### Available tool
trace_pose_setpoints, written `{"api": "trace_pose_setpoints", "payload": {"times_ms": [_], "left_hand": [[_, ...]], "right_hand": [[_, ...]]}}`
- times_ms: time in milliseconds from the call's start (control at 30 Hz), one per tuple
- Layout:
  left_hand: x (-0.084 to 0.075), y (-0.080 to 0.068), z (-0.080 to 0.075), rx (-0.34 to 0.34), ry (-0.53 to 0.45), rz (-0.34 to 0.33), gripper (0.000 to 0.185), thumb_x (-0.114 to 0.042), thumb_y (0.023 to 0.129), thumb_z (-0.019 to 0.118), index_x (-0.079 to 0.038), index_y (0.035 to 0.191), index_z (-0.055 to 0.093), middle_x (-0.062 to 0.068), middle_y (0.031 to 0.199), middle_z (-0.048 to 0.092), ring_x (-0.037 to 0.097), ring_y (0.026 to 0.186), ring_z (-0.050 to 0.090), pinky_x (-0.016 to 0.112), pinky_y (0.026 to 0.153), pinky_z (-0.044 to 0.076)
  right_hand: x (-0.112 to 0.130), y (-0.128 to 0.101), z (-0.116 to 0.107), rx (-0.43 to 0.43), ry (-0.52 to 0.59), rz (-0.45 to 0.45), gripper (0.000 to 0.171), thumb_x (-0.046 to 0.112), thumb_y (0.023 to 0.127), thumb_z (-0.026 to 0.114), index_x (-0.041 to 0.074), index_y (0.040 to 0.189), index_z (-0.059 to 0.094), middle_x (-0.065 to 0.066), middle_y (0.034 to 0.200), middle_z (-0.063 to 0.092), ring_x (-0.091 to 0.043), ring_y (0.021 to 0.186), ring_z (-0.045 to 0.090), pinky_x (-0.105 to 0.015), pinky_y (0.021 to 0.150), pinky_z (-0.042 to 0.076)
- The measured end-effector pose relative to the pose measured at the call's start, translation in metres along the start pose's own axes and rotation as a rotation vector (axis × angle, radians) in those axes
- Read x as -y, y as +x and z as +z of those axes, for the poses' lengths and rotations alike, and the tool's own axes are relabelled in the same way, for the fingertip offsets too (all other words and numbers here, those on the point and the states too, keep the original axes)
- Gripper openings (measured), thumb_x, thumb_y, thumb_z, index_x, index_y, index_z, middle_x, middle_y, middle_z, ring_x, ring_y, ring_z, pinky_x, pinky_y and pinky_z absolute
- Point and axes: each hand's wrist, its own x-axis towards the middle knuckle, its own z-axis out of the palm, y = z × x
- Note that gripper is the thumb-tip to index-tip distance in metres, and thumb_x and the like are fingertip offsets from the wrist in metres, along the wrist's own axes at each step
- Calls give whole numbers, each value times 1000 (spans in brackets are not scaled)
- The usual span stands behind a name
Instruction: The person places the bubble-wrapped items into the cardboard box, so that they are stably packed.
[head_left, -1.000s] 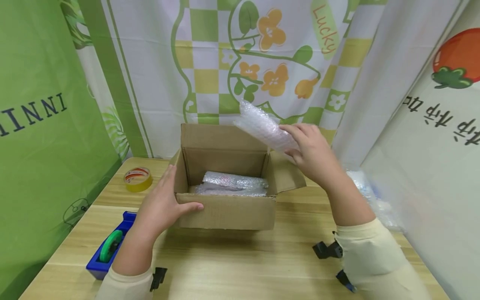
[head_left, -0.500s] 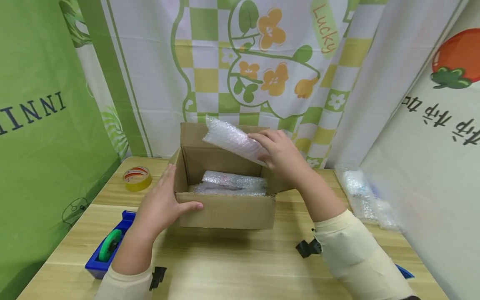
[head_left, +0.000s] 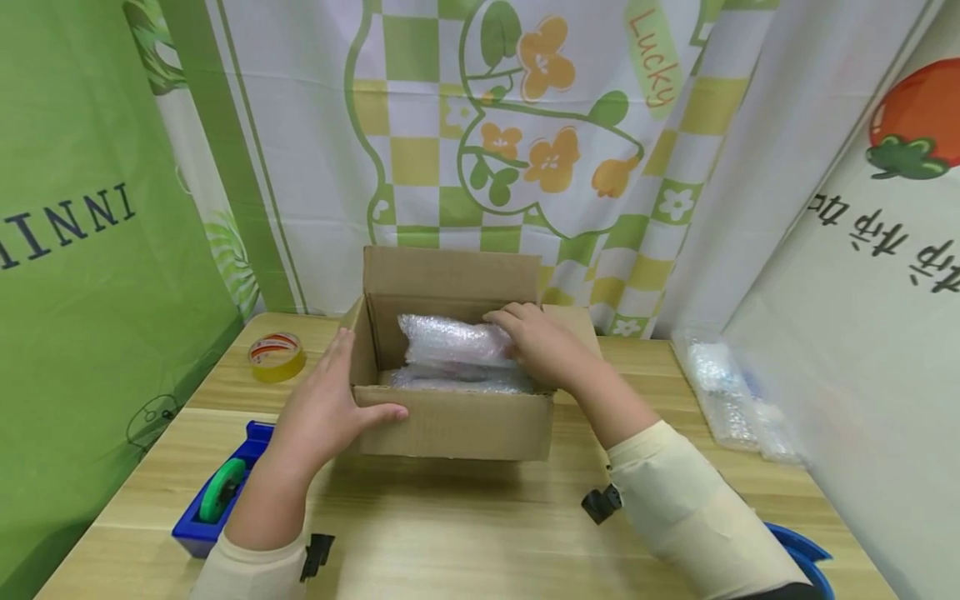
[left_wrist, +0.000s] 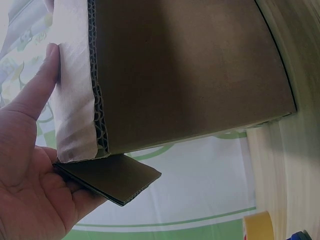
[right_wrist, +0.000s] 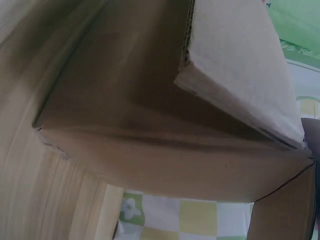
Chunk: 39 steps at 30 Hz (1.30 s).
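Observation:
An open cardboard box [head_left: 457, 429] stands on the table in the head view. My left hand [head_left: 322, 408] grips its left front corner, thumb along the front flap. In the left wrist view the fingers of that left hand [left_wrist: 35, 185] lie behind a side flap [left_wrist: 115, 180]. Inside the box, my right hand [head_left: 543, 346] holds a bubble-wrapped package [head_left: 450, 340] by its right end, just above other bubble wrap [head_left: 457, 382]. The box wall [right_wrist: 165, 165] fills most of the right wrist view, and the package is hidden there.
A yellow tape roll [head_left: 276, 358] and a blue tape dispenser [head_left: 225, 496] with a green wheel are at the left. More bubble-wrapped packages [head_left: 727, 400] lie at the right, and a blue curved object [head_left: 806, 554] shows by the right sleeve. A patterned curtain [head_left: 420, 125] hangs behind.
My right hand has carried the bubble-wrapped package leftward and down, from above the right flap into the box. The left hand has stayed on the box corner.

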Motion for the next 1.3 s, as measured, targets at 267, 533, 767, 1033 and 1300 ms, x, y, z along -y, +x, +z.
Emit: {"api": "trace_pose_setpoints", "payload": {"times_ms": [267, 533, 767, 1033, 1300], "left_hand": [[0, -1, 0, 0, -5, -3, 136, -75, 65, 73, -4, 158, 4, 18, 164, 5, 43, 148, 16, 61, 116, 22], [0, -2, 1, 4, -6, -6, 135, -74, 66, 73, -4, 158, 3, 18, 164, 6, 42, 148, 16, 61, 116, 22], [0, -1, 0, 11, -11, -8, 136, -75, 66, 72, -4, 158, 2, 16, 165, 3, 43, 149, 15, 61, 116, 22], [0, 0, -1, 11, -10, -12, 136, -76, 66, 72, -5, 158, 2, 16, 165, 2, 43, 148, 15, 61, 116, 22], [0, 0, 0, 7, -3, -13, 136, -77, 66, 71, -5, 158, 1, 16, 165, 2, 44, 148, 15, 62, 116, 22]], "right_hand": [[1, 0, 4, 51, -28, 47, 43, 5, 87, 70, 9, 129, 61, -10, 124, 60, -29, 116, 52, -42, 102, 44], [-2, -9, -8, -109, 89, 136, 44, 19, 94, 66, 9, 135, 54, -10, 134, 54, -29, 127, 46, -45, 107, 42], [-31, -34, -45, -328, 196, 314, 52, 27, 96, 63, 6, 141, 45, -16, 135, 53, -34, 128, 44, -52, 109, 38], [-95, -81, -72, -337, 154, 702, 81, 60, 96, 47, 3, 151, 31, -26, 142, 46, -47, 129, 42, -64, 103, 37], [-148, -131, -63, -155, 102, 945, 104, 73, 89, 41, -4, 154, 15, -39, 148, 28, -61, 127, 31, -73, 96, 35]]}}
